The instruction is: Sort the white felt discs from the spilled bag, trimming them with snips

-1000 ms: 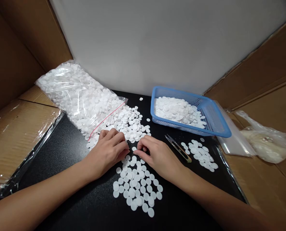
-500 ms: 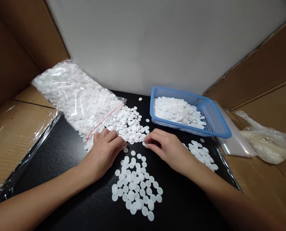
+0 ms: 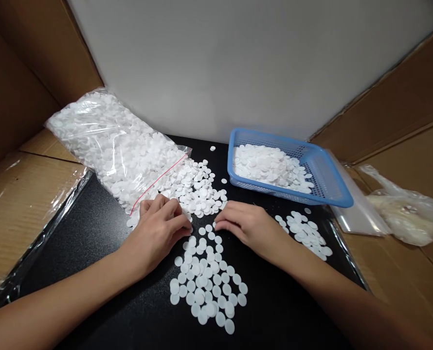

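Many thin round white discs (image 3: 202, 282) are spread over the black table, some overlapping, in front of my hands. My left hand (image 3: 161, 226) is curled beside the mouth of a clear zip bag (image 3: 121, 141) full of such discs. Its thumb and forefinger pinch at a disc (image 3: 191, 230) on the table, mostly hidden by the fingertips. Opposite it, my right hand (image 3: 251, 226) has thumb and fingers closed on the edge of another disc (image 3: 214, 224). Behind both hands, a heap of loose discs (image 3: 198, 189) spills from the bag.
A blue mesh basket (image 3: 289, 194) partly filled with discs stands at the back right. Below it lies a smaller group of discs (image 3: 307, 233). Flat clear plastic (image 3: 362, 216) and a knotted bag (image 3: 408, 218) lie at right. Cardboard (image 3: 27, 209) borders the table.
My right hand has moved slightly left and down, its fingers closing together around a disc. The left fingertips have come down over a disc. Another disc now lies by the right fingertips.
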